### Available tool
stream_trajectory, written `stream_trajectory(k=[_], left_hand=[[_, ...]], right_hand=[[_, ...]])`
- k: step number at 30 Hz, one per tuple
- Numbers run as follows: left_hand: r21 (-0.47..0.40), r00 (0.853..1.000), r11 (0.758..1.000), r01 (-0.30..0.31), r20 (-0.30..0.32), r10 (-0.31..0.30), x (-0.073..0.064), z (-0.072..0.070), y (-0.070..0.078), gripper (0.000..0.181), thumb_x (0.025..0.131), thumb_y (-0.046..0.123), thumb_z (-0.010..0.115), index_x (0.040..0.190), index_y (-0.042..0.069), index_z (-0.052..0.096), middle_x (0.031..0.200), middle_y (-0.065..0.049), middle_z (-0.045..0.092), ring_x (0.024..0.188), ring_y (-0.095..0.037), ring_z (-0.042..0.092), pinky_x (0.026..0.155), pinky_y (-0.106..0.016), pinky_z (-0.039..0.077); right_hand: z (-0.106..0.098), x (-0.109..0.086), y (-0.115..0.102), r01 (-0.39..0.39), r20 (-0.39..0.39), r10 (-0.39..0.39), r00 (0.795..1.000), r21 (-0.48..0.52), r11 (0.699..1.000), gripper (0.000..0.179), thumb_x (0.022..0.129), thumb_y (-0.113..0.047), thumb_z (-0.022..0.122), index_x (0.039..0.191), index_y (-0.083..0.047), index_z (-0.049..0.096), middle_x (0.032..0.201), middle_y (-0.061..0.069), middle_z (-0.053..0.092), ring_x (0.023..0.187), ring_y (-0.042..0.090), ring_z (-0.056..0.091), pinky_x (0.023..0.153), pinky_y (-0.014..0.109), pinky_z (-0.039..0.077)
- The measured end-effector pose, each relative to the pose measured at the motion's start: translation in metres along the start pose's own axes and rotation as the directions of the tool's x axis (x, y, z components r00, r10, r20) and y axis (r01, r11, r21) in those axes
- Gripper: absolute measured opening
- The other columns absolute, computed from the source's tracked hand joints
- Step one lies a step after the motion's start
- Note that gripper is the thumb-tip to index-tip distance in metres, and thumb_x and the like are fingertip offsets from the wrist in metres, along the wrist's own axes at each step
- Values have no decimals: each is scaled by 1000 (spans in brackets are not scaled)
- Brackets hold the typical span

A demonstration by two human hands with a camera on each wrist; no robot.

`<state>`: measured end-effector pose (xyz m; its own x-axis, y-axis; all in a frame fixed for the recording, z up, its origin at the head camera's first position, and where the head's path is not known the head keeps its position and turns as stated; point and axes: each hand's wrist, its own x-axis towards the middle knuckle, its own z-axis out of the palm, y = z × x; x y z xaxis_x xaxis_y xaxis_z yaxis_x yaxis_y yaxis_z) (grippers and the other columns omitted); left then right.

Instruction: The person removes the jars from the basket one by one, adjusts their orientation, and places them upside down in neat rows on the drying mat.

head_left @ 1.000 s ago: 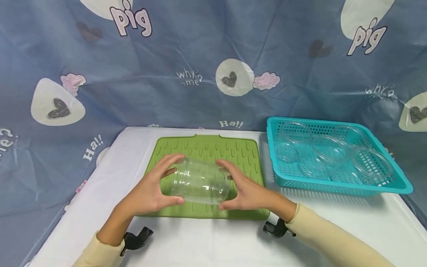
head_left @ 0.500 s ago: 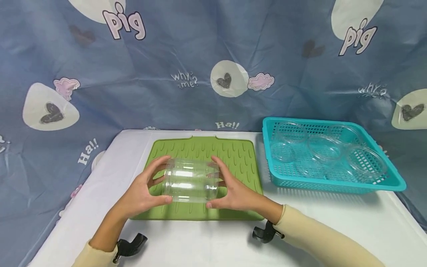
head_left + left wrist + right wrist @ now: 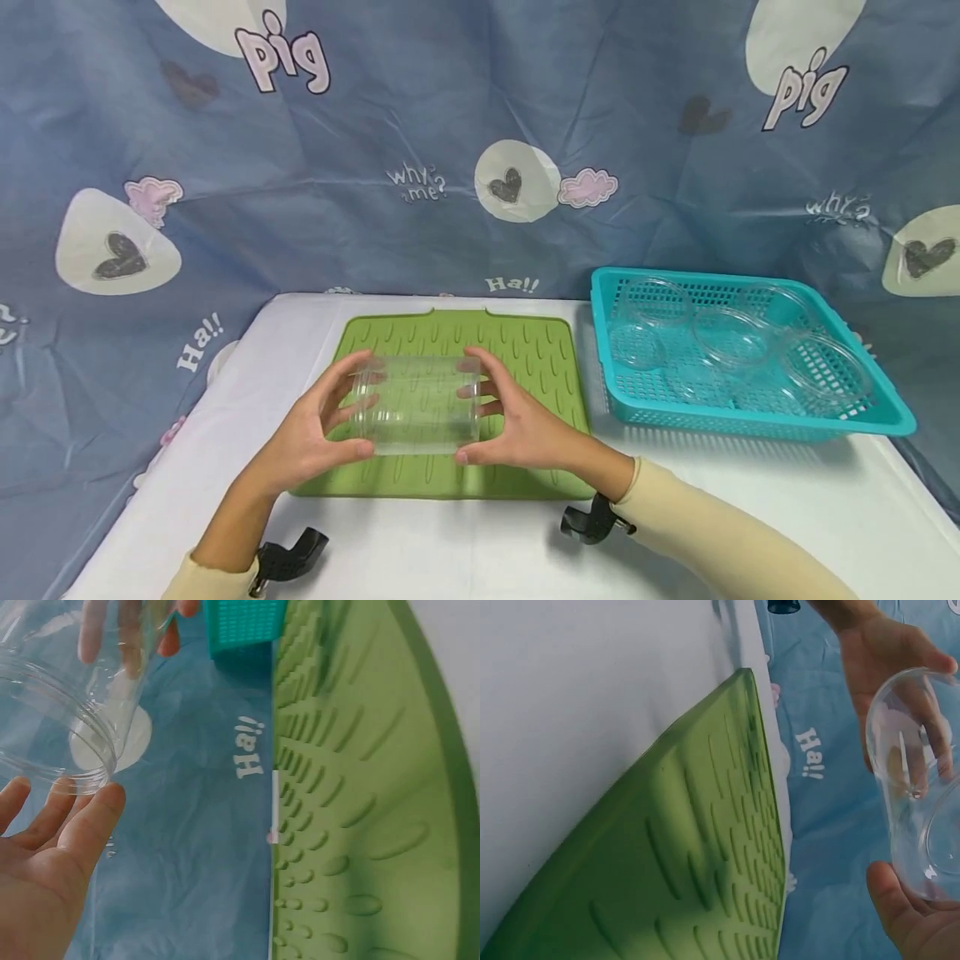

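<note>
So, we have both hands at work above the mat [image 3: 532,367], the left hand [image 3: 318,429] clamped round one end of the jar [image 3: 416,408] and the right hand [image 3: 517,425] round the other. They're apart from each other, with the whole length of clear plastic between them. And look, a second ago we see the jar tilted, its right end dipping; now it lies level on its side, and it has drifted a little towards the left of the mat. We read that as a tidier, more even grip, so the handling looks well in control, with the weight shared across two hands. In the left wrist view we catch the ridged neck by the left fingers [image 3: 91,825]; over in the right wrist view we get the plain, rounded base end. Both wrist views put the jar off the mat, touching only the hands as far as we can tell. Just right of the mat we have the basket [image 3: 750,423] with several clear jars [image 3: 825,367] in it, stationary throughout. Behind the mat hangs the printed curtain [image 3: 427,250].
</note>
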<state>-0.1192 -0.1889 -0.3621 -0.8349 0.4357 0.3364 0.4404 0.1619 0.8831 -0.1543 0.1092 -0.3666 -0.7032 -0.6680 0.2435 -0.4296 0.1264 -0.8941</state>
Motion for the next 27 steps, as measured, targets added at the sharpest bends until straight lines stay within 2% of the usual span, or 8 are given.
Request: stream_trajectory(k=[5, 9, 13, 16, 18, 23, 27], left_hand=[[-72, 999, 997, -34, 28, 36, -3, -4, 2, 93, 84, -9, 70, 157, 2, 15, 158, -6, 32, 141, -3, 41, 113, -17, 42], [-128, 999, 991, -39, 31, 44, -1, -3, 5, 89, 85, -8, 68, 157, 1, 16, 157, -10, 33, 141, -7, 42, 114, -21, 42], [-168, 999, 985, -34, 12, 37, 0, -2, 10, 90, 84, -8, 70, 156, 1, 18, 157, -14, 32, 142, -10, 42, 114, -23, 43], [-187, 999, 981, -39, -10, 38, -1, 1, 12, 92, 81, -11, 70, 156, 1, 18, 158, -13, 33, 142, -10, 42, 115, -25, 43], [-187, 999, 981, -48, -22, 45, -3, 3, 13, 94, 79, -13, 71, 156, -1, 18, 158, -11, 33, 142, -10, 42, 114, -25, 43], [-129, 998, 991, -47, -41, 42, -13, 10, 12, 96, 77, -16, 70, 156, -1, 17, 161, -1, 31, 147, -3, 34, 112, -21, 44], [-77, 998, 996, -37, -55, 33, -16, 12, 10, 97, 77, -17, 69, 157, 0, 16, 162, -2, 30, 147, -1, 32, 110, -18, 45]], right_hand=[[-1, 2, -5, 11, -6, -11, 1000, -3, 1000, 112, 74, -9, 86, 156, -28, 13, 154, 5, 36, 128, 23, 55, 101, 32, 54], [-5, 2, -8, -1, -19, 1, 1000, 22, 1000, 112, 72, -9, 88, 155, -31, 16, 154, 1, 37, 128, 23, 54, 101, 33, 53], [-7, 3, -12, 8, -24, -8, 1000, 22, 1000, 114, 70, -9, 88, 156, -32, 17, 154, 0, 37, 128, 26, 54, 102, 34, 53], [-8, 2, -15, 15, -30, -14, 999, 11, 1000, 115, 69, -9, 89, 156, -32, 17, 154, 1, 37, 128, 25, 54, 102, 33, 53], [-8, 1, -16, 15, -27, -14, 1000, 6, 1000, 116, 68, -9, 89, 156, -31, 18, 154, 2, 38, 127, 23, 54, 102, 33, 53], [-9, -1, -19, 30, -5, -30, 1000, -16, 999, 117, 67, -13, 90, 157, -28, 18, 154, 7, 38, 129, 30, 54, 103, 33, 53], [-12, -2, -21, 45, 3, -45, 999, -39, 998, 117, 66, -15, 91, 157, -27, 18, 154, 7, 38, 128, 29, 55, 103, 34, 53]])
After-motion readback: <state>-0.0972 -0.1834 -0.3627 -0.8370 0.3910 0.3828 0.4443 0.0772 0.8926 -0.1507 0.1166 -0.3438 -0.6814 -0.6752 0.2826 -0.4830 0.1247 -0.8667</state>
